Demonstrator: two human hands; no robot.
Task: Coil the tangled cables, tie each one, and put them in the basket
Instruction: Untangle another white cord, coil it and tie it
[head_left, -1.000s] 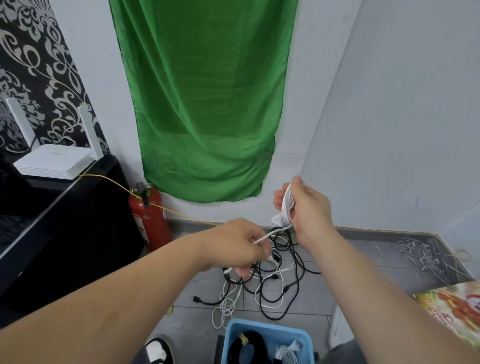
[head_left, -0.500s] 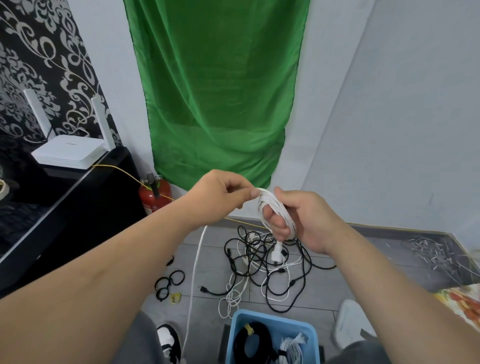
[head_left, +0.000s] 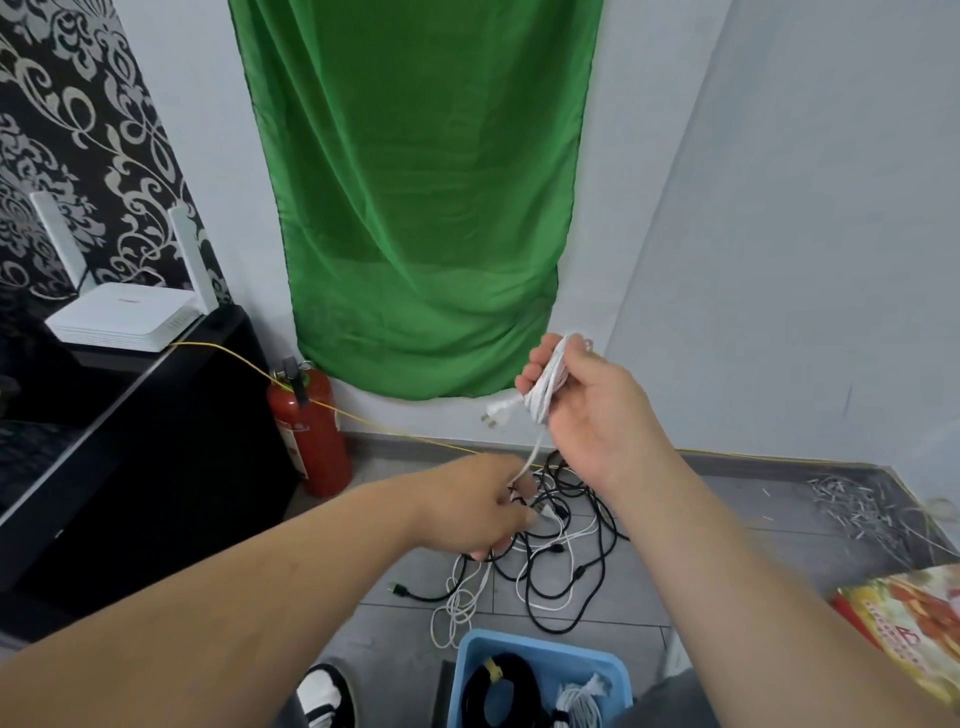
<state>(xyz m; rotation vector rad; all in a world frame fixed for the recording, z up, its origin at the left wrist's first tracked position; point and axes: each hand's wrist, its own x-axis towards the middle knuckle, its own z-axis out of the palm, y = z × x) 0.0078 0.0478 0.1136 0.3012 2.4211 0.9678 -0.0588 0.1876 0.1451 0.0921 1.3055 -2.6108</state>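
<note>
My right hand (head_left: 592, 410) is raised and grips a coil of white cable (head_left: 548, 384); the cable's two-pin plug (head_left: 496, 414) sticks out to the left. A free strand of the same cable runs down to my left hand (head_left: 475, 512), which pinches it lower down. Beneath both hands a tangle of black and white cables (head_left: 550, 566) lies on the grey floor. At the bottom a blue basket (head_left: 470, 654) holds a coiled black cable (head_left: 498, 691) with a yellow tie and a coiled white cable (head_left: 579, 704).
A red fire extinguisher (head_left: 311, 431) stands by the wall, with a thin yellow wire (head_left: 234, 356) crossing it. A white router (head_left: 122, 319) sits on a black cabinet (head_left: 130, 441) on the left. Metal scraps (head_left: 852, 509) and a colourful box (head_left: 904, 623) lie to the right. My shoe (head_left: 324, 693) is bottom centre.
My left hand has dropped from beside the coil down towards the floor tangle, drawing out a strand. My right hand has lifted the coil, and the plug now juts out sideways.
</note>
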